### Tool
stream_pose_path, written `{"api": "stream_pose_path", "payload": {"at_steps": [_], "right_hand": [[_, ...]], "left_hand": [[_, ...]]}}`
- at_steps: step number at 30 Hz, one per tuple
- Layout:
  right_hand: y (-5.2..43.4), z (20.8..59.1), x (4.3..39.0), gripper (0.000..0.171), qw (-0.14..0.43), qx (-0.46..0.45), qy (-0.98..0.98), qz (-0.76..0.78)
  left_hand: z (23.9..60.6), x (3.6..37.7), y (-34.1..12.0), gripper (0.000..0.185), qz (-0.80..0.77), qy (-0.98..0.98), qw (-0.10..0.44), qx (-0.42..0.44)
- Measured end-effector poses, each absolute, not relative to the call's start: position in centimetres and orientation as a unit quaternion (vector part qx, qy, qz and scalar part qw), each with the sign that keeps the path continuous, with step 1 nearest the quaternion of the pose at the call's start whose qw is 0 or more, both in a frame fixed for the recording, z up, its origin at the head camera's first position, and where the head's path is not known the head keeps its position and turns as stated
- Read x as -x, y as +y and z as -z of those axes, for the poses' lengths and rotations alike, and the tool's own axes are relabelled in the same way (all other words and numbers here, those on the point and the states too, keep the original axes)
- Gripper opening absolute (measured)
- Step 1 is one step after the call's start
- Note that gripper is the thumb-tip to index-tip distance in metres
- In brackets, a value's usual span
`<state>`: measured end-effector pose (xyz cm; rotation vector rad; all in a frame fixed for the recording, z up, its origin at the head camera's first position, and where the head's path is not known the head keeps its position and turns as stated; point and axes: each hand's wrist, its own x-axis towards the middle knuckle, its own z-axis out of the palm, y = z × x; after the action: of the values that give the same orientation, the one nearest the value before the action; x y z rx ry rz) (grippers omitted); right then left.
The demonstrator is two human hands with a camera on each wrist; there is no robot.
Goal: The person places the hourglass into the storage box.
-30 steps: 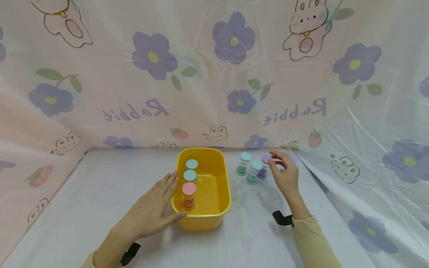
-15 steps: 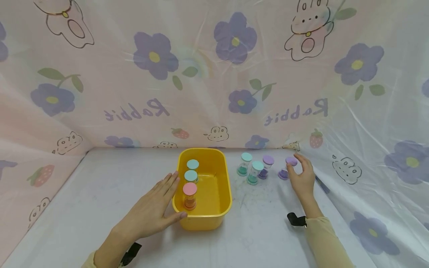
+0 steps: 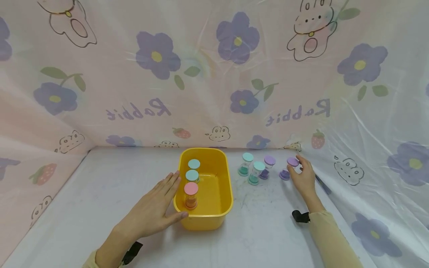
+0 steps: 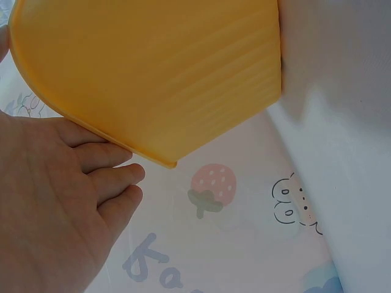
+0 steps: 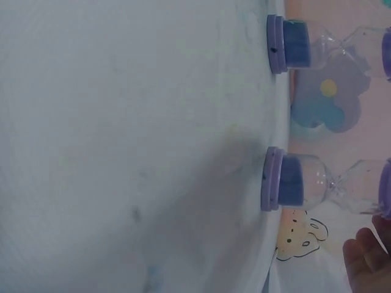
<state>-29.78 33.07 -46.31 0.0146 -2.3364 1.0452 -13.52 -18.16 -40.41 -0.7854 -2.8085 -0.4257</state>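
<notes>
In the head view, my left hand (image 3: 149, 212) rests on the left side of a yellow plastic bin (image 3: 229, 201), fingers straight and thumb over the near rim. The left wrist view shows its fingertips against the bin's wall (image 4: 153, 73). My right hand (image 3: 303, 182) is at the rightmost purple hourglass (image 3: 285, 175), thumb and forefinger at its cap, pinching it. That hourglass stands upright on the table. In the right wrist view, fingertips touch the cap edge of the hourglass (image 5: 291, 180); the thumb is hidden there.
Left of the right hand stand another purple hourglass (image 3: 269, 161) and two green-sand ones, a back one (image 3: 247, 158) and a front one (image 3: 258, 166). Inside the bin are a pink-capped hourglass (image 3: 191, 189) and two blue-capped ones. A printed curtain (image 3: 207, 74) hangs behind.
My right hand has moved right, from above the group of hourglasses to the rightmost purple one, and its fingers have closed in on the cap. My left hand has stayed on the bin.
</notes>
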Motion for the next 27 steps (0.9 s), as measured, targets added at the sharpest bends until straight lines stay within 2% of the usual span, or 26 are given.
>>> {"api": "stream_pose_path", "payload": {"at_steps": [17, 27], "right_hand": [[33.5, 46.8, 30.2, 0.053, 0.265, 0.008, -0.876, -0.403], [33.2, 46.7, 29.2, 0.052, 0.257, 0.007, -0.872, -0.417]], "left_hand": [[40.4, 13.5, -18.1, 0.099, 0.142, -0.95, 0.094, 0.262], [40.4, 13.5, -18.1, 0.099, 0.143, -0.951, 0.093, 0.259]]}}
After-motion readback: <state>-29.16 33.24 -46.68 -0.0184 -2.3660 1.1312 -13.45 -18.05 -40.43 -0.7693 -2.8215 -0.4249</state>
